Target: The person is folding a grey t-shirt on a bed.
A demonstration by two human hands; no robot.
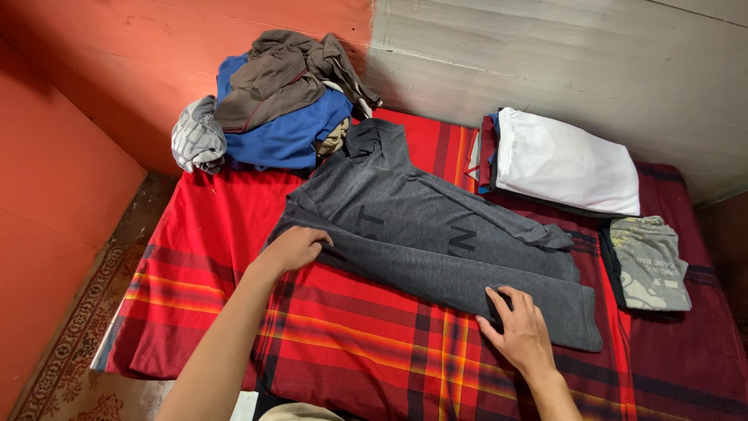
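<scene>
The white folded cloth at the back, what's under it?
Under the white cloth, edges of red and blue folded clothes show, on the red plaid blanket. The rest is covered.

Dark grey hooded sweatshirt [436,234] with darker block lettering, under both the left hand [294,248] and the right hand [520,331]. Bed cover [351,343] beneath the hands: red plaid, with orange, yellow and dark stripes. Beyond the left hand, pile of clothes [273,101]: brown, blue, grey-and-white print. Beyond the right hand, folded white garment [569,164]; beside it, folded grey-green patterned piece [650,265]. Walls [117,47] orange-red and grey.
</scene>
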